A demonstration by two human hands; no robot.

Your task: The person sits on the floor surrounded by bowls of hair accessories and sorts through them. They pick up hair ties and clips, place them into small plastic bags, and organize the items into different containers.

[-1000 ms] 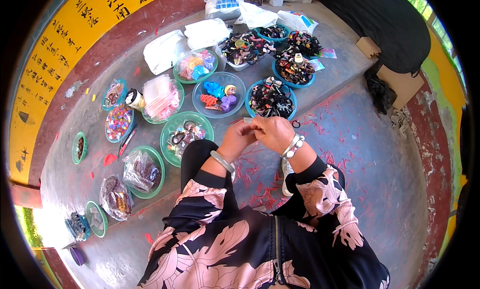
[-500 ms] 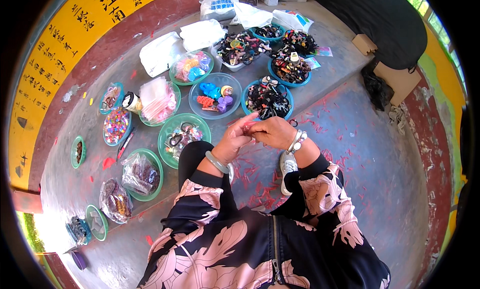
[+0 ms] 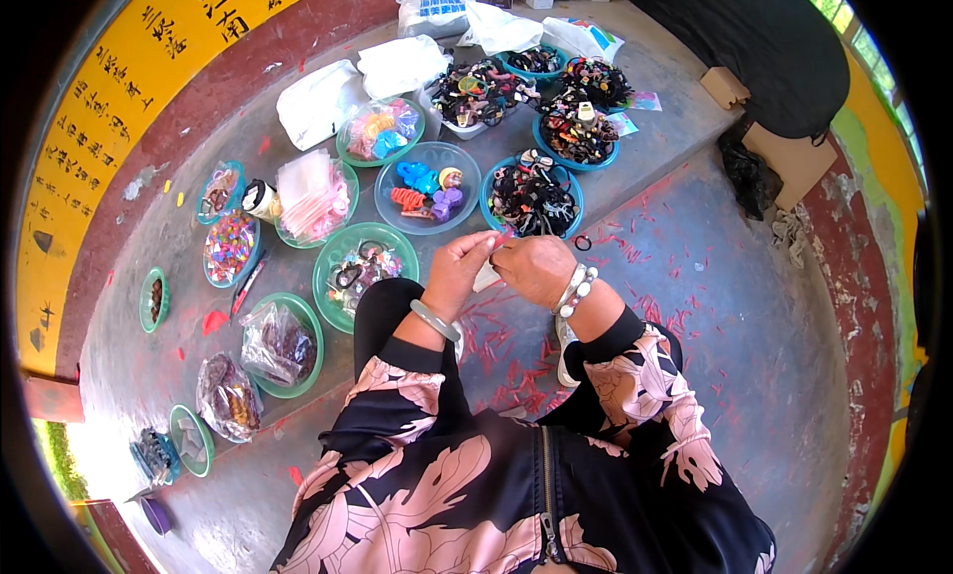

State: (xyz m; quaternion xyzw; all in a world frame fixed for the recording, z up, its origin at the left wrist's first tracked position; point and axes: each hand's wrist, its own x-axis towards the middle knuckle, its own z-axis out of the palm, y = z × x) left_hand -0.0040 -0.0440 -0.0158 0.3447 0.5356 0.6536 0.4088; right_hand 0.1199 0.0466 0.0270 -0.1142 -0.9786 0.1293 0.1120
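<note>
Above my knees both hands meet, fingers pinched together. My left hand (image 3: 455,278), with a pale bangle at the wrist, is closed at the fingertips on a small pink piece (image 3: 503,238) whose kind I cannot make out. From the other side my right hand (image 3: 539,270), wearing a beaded bracelet, is closed on the same piece, its fingers partly hidden behind the knuckles. A small white flat piece (image 3: 485,278) shows just beneath the fingers; which hand holds it I cannot tell. A black hair tie (image 3: 583,243) lies past my right hand.
Ahead stand a blue bowl of dark hair ties (image 3: 486,199) and a clear bowl of coloured trinkets (image 3: 385,216). Left of my knee is a green bowl of wrapped small pieces (image 3: 324,306). Red scraps (image 3: 521,380) litter the floor between my feet. White bags (image 3: 320,107) lie farther back.
My fingertips have drawn slightly apart and my right hand has turned over a little. The white flat piece now shows below the fingers.
</note>
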